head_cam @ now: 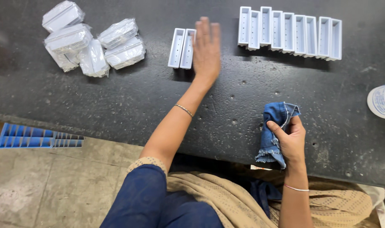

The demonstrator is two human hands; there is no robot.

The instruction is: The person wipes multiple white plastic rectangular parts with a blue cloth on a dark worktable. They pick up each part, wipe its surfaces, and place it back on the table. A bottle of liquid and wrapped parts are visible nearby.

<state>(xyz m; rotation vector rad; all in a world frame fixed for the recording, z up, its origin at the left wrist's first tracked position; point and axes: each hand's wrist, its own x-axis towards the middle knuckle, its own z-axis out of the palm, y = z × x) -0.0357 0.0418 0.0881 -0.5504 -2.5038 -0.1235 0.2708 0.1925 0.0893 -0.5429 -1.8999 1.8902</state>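
Nearest the camera: lap in dark blue cloth with a tan patterned scarf (226,198) across it, at the table's near edge. Concrete floor to the left; a blue ribbed plastic crate (36,137) lies there, just under the table edge.

Right hand (290,141) low at the near edge of the black table (116,101). Fingers curled shut around a scrap of blue denim cloth (273,131), frayed hem hanging below the palm, top of the cloth bunched above the thumb. Thin bangle on that wrist.

Left arm reaches out across the table, thin bracelet on the forearm. Left hand (206,46) flat, fingers straight and together, palm down, gripping nothing. It rests beside and partly over the right one of a pair of white plastic trays (180,48), long narrow open boxes lying side by side, mid-table.

Farther right, well apart from the pair: a row of white trays (291,33) of the same kind, packed edge to edge along the far side.

Far left: a heap of clear-wrapped white packs (91,44), loosely piled, touching one another.

Right edge: part of a round white lid (383,100), cut off by the frame
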